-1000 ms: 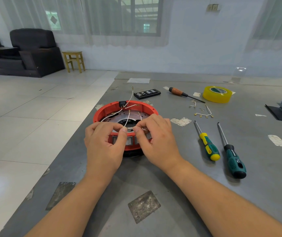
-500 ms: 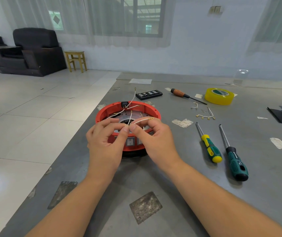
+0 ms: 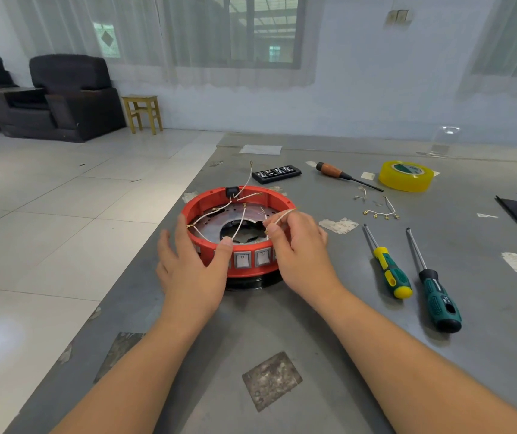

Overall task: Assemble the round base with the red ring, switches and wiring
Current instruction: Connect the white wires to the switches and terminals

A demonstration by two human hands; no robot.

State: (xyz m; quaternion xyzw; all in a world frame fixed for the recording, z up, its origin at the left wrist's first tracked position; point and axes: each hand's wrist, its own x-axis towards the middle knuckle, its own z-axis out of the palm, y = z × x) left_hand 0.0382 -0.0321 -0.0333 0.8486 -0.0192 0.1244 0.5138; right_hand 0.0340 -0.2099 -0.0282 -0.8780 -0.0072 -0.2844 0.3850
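1. Nearest on the grey table [image 3: 313,308], the left hand [image 3: 188,270] cups the near-left wall of the red ring [image 3: 207,202], fingers fairly straight, thumb tip on the near rim. It steadies the part and pinches nothing.
2. The right hand [image 3: 298,245] pinches a thin white wire [image 3: 282,216] between thumb and forefinger, just above the ring's near-right edge.
3. Likely risks: the fine wire could slip from the pinch, or a tug could pull its other end loose. The loose wires inside could tangle or snag as the hand works.
4. If the left hand eases off, the ring may slide or twist on the smooth table.
5. The round base sits at the table's left edge, near the middle. It is a red ring on a dark bottom, with grey rocker switches [image 3: 252,258] along the near wall, a metal plate [image 3: 210,223] with a central hole inside, and several white wires standing up.
6. To the right lie two screwdrivers [image 3: 390,270]; further off, a roll of yellow tape [image 3: 406,176].
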